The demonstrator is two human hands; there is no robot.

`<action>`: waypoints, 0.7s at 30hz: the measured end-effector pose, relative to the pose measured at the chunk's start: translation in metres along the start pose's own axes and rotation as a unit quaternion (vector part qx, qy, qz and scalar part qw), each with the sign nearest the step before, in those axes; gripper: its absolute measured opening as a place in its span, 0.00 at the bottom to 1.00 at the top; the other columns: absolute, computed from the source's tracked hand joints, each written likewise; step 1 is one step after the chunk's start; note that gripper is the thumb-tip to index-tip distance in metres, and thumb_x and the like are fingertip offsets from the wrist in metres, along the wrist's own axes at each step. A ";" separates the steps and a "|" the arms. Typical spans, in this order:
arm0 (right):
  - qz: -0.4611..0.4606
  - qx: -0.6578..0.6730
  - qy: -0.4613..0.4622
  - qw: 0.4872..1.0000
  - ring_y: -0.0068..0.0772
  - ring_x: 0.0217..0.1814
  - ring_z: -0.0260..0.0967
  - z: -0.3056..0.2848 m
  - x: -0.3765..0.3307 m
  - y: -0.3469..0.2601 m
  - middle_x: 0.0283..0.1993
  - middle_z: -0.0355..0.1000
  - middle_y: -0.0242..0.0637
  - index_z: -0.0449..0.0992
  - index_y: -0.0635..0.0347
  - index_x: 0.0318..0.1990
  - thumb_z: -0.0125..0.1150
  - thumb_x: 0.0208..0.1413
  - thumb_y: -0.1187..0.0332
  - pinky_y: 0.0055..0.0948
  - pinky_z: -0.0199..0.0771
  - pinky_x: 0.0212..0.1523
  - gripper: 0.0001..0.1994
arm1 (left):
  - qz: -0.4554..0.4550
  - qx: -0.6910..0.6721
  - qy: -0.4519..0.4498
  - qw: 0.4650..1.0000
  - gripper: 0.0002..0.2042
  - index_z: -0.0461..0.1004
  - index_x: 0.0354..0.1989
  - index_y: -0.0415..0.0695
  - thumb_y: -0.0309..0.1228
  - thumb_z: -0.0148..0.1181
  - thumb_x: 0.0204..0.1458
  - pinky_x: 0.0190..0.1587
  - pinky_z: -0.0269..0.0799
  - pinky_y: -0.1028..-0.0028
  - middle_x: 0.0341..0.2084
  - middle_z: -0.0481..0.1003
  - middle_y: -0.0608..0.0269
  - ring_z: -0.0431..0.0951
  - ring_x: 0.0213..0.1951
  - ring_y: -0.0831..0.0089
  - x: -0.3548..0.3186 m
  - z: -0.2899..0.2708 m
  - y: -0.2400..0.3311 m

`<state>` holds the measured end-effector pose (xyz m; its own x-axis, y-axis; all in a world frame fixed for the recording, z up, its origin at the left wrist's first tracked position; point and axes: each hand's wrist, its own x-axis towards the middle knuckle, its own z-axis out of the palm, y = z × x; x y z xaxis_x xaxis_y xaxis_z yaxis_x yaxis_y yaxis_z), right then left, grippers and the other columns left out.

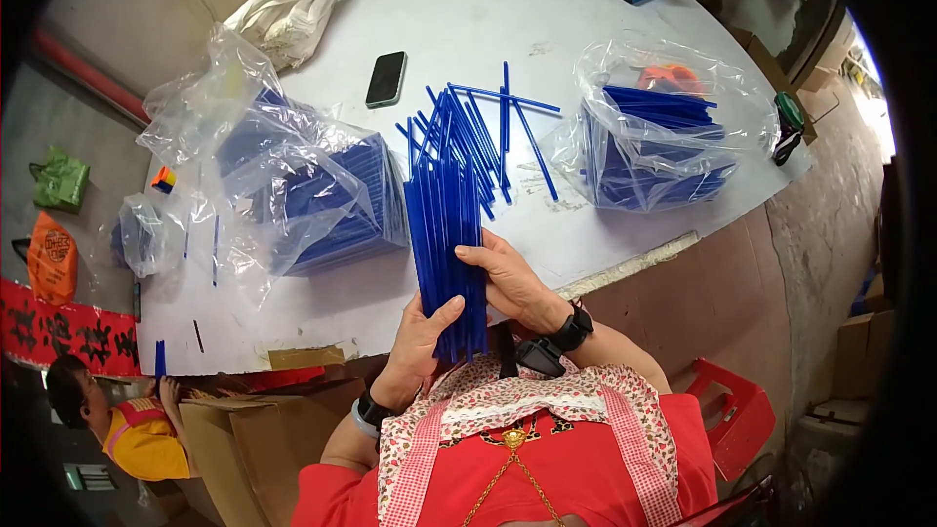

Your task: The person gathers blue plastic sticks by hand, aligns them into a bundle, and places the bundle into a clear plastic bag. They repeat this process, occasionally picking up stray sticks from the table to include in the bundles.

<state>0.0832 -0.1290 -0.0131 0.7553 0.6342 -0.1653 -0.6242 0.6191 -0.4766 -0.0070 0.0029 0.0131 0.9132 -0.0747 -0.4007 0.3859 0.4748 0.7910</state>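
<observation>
Blue sticks point(451, 234): bundle standing upright at near edge of surface point(468, 29), both hands squaring it. Step, judged: gathering and aligning bundle. Next move calling for even ends, firm closure.
Left grip point(422, 337): fingers wrapping bundle's lower part, clamping.
Right grip point(508, 278): fingers closing on bundle's right side.
Loose sticks fanning behind; bagged sticks point(644, 151) right.

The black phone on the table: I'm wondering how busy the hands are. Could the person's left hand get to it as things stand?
Probably not right away. The left hand holds the blue straw bundle together with the right hand. The phone lies uncovered beyond the loose straws; the path looks open once the left hand's grip is released.
</observation>
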 end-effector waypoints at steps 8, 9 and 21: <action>-0.012 0.023 -0.009 1.000 0.32 0.50 0.71 -0.004 -0.002 -0.005 0.51 0.71 0.41 0.65 0.64 0.56 0.50 0.57 0.77 0.34 0.74 0.54 0.18 | -0.004 -0.009 -0.004 1.000 0.20 0.65 0.54 0.39 0.31 0.59 0.55 0.42 0.79 0.64 0.41 0.76 0.54 0.80 0.39 0.59 0.000 0.006 0.000; -0.012 0.023 -0.011 1.000 0.33 0.51 0.71 -0.004 -0.003 -0.006 0.51 0.70 0.42 0.64 0.64 0.56 0.50 0.56 0.76 0.34 0.73 0.54 0.19 | -0.008 -0.014 -0.005 1.000 0.20 0.65 0.54 0.39 0.31 0.59 0.55 0.42 0.79 0.64 0.42 0.76 0.54 0.80 0.40 0.59 0.000 0.005 -0.001; -0.013 0.037 -0.025 0.999 0.38 0.55 0.68 -0.004 -0.008 -0.009 0.54 0.68 0.45 0.62 0.65 0.59 0.48 0.51 0.76 0.39 0.69 0.58 0.25 | -0.015 -0.007 0.003 1.000 0.18 0.66 0.54 0.38 0.33 0.57 0.57 0.43 0.78 0.63 0.42 0.76 0.53 0.79 0.41 0.59 -0.003 0.000 -0.005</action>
<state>0.0838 -0.1420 -0.0111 0.7612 0.6391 -0.1103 -0.6198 0.6669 -0.4137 -0.0117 0.0009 0.0102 0.9001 -0.0845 -0.4274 0.4120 0.4845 0.7717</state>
